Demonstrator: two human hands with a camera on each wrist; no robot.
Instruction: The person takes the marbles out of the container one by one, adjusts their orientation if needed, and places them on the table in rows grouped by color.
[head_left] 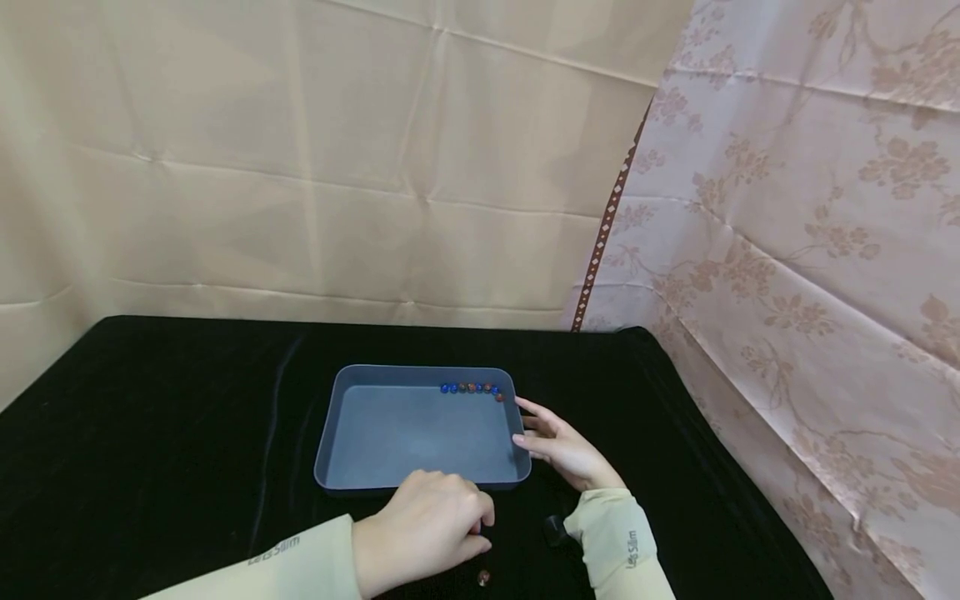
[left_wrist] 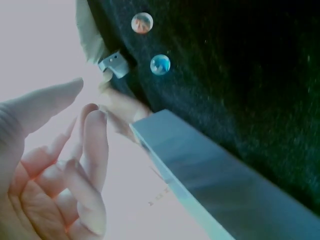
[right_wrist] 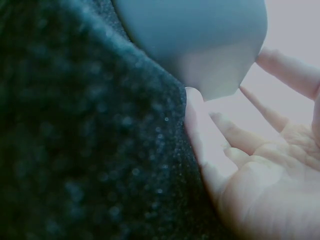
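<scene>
A shallow blue-grey tray lies on the black cloth, with a row of blue and orange-brown marbles along its far wall to the far right corner. My right hand touches the tray's right wall, its fingers spread and fairly straight. At the near wall hovers my left hand, fingers loosely bent; the left wrist view shows nothing between its thumb and fingers. On the cloth in front of the tray are an orange-brown marble and a blue marble, the latter mostly hidden by the left hand in the head view.
Black cloth covers the table. A small black device sits at the right wrist. Behind the table hangs a beige curtain, with a pink floral curtain along the right side.
</scene>
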